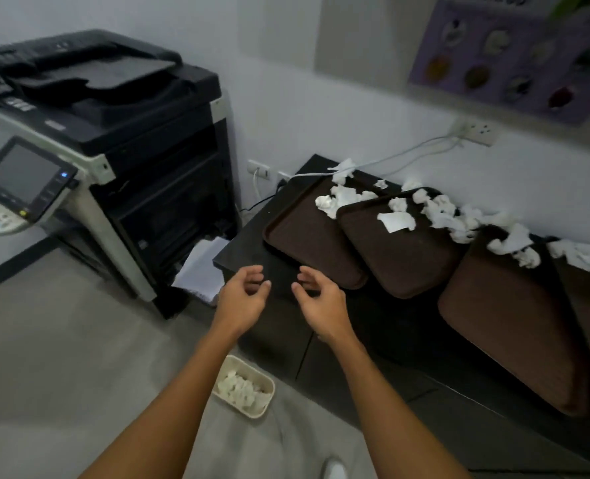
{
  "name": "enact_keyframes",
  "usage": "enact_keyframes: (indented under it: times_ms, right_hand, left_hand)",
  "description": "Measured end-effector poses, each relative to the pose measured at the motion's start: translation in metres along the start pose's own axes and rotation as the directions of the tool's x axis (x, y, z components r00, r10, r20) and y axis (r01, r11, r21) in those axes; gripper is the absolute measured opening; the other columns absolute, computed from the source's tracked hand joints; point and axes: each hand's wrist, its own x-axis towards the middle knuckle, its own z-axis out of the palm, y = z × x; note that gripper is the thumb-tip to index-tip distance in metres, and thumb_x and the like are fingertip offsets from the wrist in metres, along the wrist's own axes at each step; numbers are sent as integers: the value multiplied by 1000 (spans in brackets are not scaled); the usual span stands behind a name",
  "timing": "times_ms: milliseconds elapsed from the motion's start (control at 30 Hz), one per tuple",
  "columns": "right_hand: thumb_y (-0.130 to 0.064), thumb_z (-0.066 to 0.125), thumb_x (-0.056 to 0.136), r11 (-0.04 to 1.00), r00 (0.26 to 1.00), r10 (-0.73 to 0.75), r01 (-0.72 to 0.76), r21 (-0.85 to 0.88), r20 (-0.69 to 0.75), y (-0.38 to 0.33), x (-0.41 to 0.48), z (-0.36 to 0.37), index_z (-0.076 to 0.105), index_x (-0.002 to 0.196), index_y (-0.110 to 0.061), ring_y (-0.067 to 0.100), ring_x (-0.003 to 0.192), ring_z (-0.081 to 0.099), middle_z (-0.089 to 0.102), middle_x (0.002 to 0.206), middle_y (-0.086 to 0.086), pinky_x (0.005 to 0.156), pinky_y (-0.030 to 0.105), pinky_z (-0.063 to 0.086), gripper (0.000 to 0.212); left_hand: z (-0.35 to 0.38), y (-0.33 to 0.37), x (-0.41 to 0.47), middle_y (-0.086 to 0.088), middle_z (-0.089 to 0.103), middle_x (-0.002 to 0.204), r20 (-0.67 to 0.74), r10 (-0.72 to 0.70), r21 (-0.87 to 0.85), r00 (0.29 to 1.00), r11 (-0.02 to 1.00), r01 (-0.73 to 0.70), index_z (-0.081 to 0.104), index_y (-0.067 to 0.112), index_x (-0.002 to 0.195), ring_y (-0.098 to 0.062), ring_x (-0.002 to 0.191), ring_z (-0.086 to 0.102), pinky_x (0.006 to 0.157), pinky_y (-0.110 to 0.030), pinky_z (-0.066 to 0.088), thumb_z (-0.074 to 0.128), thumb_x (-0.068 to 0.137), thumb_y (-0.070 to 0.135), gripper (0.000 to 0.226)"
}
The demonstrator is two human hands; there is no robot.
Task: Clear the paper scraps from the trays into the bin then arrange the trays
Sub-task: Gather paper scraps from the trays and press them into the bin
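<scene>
Left hand (243,293) and right hand (317,295) are held empty over the counter (252,243) corner, fingers loosely curled, nothing gripped. Brown trays (314,243) are lined along the counter, overlapping, with paper scraps (438,209) piled at their wall-side ends. The bin (243,390) is seen on the floor below the hands, scraps inside.

— What carries the load?

— I note a black cabinet (252,243) against the wall. Four brown trays (312,243) lie on its top, the second overlapping the first. Crumpled paper scraps (442,212) sit on the trays' far ends and along the wall edge.

— And the floor?

— The grey floor (62,340) bears a beige bin (243,390) holding scraps, beside the cabinet, and a copier (114,150).
</scene>
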Motion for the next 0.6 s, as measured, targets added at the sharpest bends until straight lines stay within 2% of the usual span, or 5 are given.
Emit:
enact_keyframes:
  times_ms: [200, 300, 400, 533, 600]
  right_hand:
    - [-34, 74, 92, 999, 986, -17, 25, 46, -167, -19, -1, -89, 63, 139, -25, -4, 112, 63, 70, 119, -14, 105, 26, 50, 49]
    - [-35, 75, 92, 997, 966, -28, 44, 56, -256, -19, -1, -130, 64, 138, -26, -3, 112, 63, 71, 119, -13, 106, 25, 50, 49]
    - [-34, 75, 91, 997, 943, -30, 51, 55, -332, -16, -2, -173, 64, 137, -25, -1, 112, 64, 72, 118, -11, 105, 26, 51, 48]
    - [-36, 75, 91, 997, 911, -26, 54, 57, -411, -2, -1, -234, 66, 135, -25, -1, 110, 65, 72, 116, -13, 104, 28, 52, 46]
    - [-37, 75, 90, 997, 890, -17, 51, 61, -456, 8, 2, -264, 67, 133, -25, -1, 108, 66, 72, 115, -13, 102, 30, 54, 45]
  left_hand:
    - [51, 82, -4, 11, 67, 112, 150, 138, 1, 979, 990, -140, 63, 25, 129, 3, 97, 63, 79, -10, 44, 71, 94, 27, 36]
    - [84, 117, -5, 10, 67, 113, 212, 179, -7, 961, 983, -182, 62, 25, 130, 3, 98, 63, 80, -10, 45, 71, 94, 27, 37]
    - [121, 147, -5, 11, 69, 110, 246, 223, -24, 943, 974, -224, 64, 24, 129, 3, 96, 65, 88, -18, 52, 72, 93, 29, 36]
    - [173, 185, -7, 10, 69, 108, 308, 276, -51, 910, 960, -274, 66, 24, 125, 3, 95, 65, 81, -9, 48, 72, 94, 27, 32]
    - [202, 200, -6, 9, 70, 107, 328, 290, -72, 899, 957, -282, 67, 21, 124, 3, 94, 65, 85, -14, 51, 72, 94, 26, 31]
